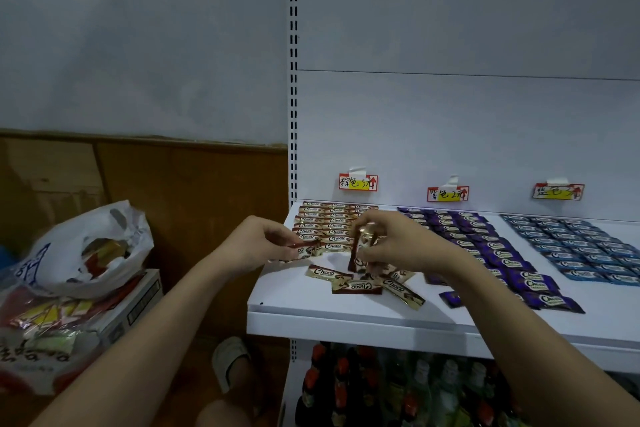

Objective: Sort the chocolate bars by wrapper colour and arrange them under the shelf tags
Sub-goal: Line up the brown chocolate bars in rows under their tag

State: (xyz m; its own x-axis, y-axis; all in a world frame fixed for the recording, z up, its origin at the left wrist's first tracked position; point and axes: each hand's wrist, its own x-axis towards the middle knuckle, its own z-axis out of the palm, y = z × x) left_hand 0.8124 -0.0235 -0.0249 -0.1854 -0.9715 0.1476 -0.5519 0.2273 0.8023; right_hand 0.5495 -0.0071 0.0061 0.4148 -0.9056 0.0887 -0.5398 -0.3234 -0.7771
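Left hand [263, 243] pinches flat brown bar [308, 249] | right hand [391, 246] pinches upright brown bars [358, 250]

shelf [346, 315]: smooth white painted metal | chocolate bars [356, 286]: glossy foil wrappers | shelf tags [357, 182]: matt paper

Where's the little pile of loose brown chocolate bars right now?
In the head view, the loose brown bars lie near the front of the white shelf, just below the right hand, in front of the neat brown rows and left of the purple bars.
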